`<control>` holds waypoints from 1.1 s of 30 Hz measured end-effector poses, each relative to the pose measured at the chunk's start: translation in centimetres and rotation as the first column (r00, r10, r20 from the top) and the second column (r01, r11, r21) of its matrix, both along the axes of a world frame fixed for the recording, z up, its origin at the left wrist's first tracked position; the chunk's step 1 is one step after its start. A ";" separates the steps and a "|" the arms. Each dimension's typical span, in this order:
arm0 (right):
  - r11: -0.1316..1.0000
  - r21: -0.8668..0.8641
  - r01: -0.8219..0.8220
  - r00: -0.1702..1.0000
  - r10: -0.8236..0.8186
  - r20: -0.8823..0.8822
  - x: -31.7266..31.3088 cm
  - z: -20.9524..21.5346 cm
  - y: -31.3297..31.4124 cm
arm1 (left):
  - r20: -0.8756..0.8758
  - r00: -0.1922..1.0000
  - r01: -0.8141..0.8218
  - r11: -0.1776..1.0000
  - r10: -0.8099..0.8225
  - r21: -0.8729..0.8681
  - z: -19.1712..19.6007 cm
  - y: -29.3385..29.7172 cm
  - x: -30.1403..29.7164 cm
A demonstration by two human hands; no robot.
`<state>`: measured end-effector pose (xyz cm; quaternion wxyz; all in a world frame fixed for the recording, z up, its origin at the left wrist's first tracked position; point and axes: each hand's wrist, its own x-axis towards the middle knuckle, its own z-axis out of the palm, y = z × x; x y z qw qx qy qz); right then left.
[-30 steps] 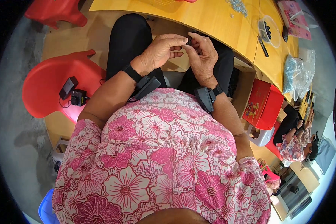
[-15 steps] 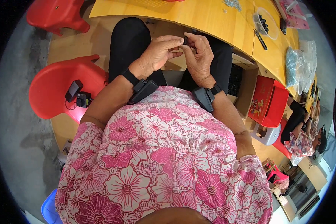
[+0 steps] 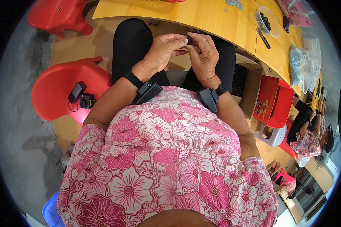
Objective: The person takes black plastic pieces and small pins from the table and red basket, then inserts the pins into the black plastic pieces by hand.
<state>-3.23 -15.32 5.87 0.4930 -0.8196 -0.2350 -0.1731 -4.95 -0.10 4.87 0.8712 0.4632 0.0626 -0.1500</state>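
Above my lap, near the edge of the yellow table (image 3: pixel 219 26), my two hands meet at a small dark round piece (image 3: pixel 189 39). My left hand (image 3: pixel 166 48) pinches it between thumb and fingertips from the left. From the other side, the curled fingers and thumb of my right hand (image 3: pixel 204 56) close on the same piece. Fingertips cover most of it, so its exact kind cannot be made out. On the table to the right, a clear round tub (image 3: pixel 277 28) holds several black round pieces (image 3: pixel 265 22). A black pen-like tool (image 3: pixel 263 38) lies beside the tub.
Right of my legs stand a cardboard box (image 3: pixel 254 89) of dark pieces and a red box (image 3: pixel 272 102). Clear plastic bags (image 3: pixel 307 64) lie on the table's right side. A red chair (image 3: pixel 53 90) with small black devices is at my left. Another person (image 3: pixel 307 140) sits far right.
Both hands still hold the small dark piece together. My fingers have shifted slightly around it, and the right hand has turned a little.
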 end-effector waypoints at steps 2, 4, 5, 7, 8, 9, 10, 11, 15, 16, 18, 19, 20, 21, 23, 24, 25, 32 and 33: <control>1.000 0.009 -0.005 1.000 0.006 -0.020 -0.1 0.1 0.0 | 0.001 1.000 0.004 1.000 -0.004 0.001 -0.1 0.0 -0.1; 1.000 0.017 -0.011 0.999 0.012 -0.040 -0.2 0.2 0.0 | 0.002 1.000 0.008 1.000 -0.008 0.002 0.0 0.0 -0.2; 1.000 -0.004 -0.008 1.000 0.008 -0.022 -0.2 0.4 0.0 | 0.009 1.000 0.003 1.000 -0.003 0.031 0.2 -0.1 -0.3; 1.000 -0.024 -0.006 1.000 0.005 -0.003 -0.3 0.6 -0.1 | 0.017 1.000 -0.003 0.998 0.002 0.060 0.2 -0.3 -0.3; 0.999 -0.036 -0.006 1.000 0.006 0.004 -0.3 0.7 -0.1 | 0.074 0.997 -0.017 0.998 0.012 0.065 0.2 -0.3 -0.3; 0.999 -0.048 -0.006 1.000 0.007 0.012 -0.3 0.8 -0.2 | 0.131 0.991 -0.030 0.997 0.021 0.068 0.2 -0.4 -0.2; 0.999 -0.048 -0.007 1.000 0.008 0.012 -0.2 0.8 -0.2 | 0.131 0.991 -0.031 0.997 0.022 0.069 0.2 -0.3 -0.2; 0.999 -0.046 -0.015 1.000 0.016 0.020 -0.2 0.8 -0.2 | 0.242 0.970 -0.015 0.989 -0.022 0.149 0.3 -0.2 0.0; 0.997 -0.056 -0.060 0.996 0.064 0.061 -0.1 1.2 -0.1 | 0.431 0.892 -0.050 0.919 -0.135 0.391 0.5 0.1 0.1; 0.997 -0.056 -0.059 0.996 0.063 0.060 -0.1 1.4 -0.1 | 0.430 0.893 -0.048 0.919 -0.136 0.391 0.6 0.1 0.1; 0.996 -0.017 -0.083 0.996 0.083 0.035 -0.3 1.6 -0.1 | 0.472 0.867 -0.059 0.906 -0.162 0.420 1.0 0.4 0.0; 0.996 -0.017 -0.083 0.996 0.084 0.034 -0.3 1.5 -0.1 | 0.471 0.867 -0.059 0.906 -0.162 0.420 1.0 0.5 0.0; 0.996 -0.028 -0.087 0.996 0.087 0.031 -0.4 1.4 -0.2 | 0.483 0.858 -0.082 0.881 -0.175 0.466 0.9 0.5 0.1; 0.995 -0.039 -0.090 0.995 0.091 0.027 -0.4 1.3 -0.3 | 0.494 0.849 -0.106 0.854 -0.189 0.510 0.9 0.6 0.1; 0.995 -0.051 -0.083 0.996 0.084 0.029 -0.4 1.2 -0.4 | 0.499 0.845 -0.120 0.840 -0.194 0.530 1.0 0.6 0.1; 0.995 -0.063 -0.076 0.996 0.078 0.032 -0.4 1.2 -0.4 | 0.505 0.840 -0.136 0.825 -0.198 0.549 1.0 0.6 0.1; 0.995 -0.064 -0.075 0.997 0.077 0.030 -0.4 1.3 -0.4 | 0.503 0.841 -0.134 0.825 -0.198 0.549 0.9 0.4 0.0; 0.988 -0.087 -0.129 0.989 0.135 0.065 -0.3 1.7 -0.4 | 0.571 0.816 -0.231 0.856 -0.089 0.463 0.6 0.2 0.1; 0.988 -0.078 -0.133 0.988 0.138 0.068 -0.2 1.7 -0.4 | 0.568 0.819 -0.219 0.869 -0.084 0.444 0.8 0.2 0.0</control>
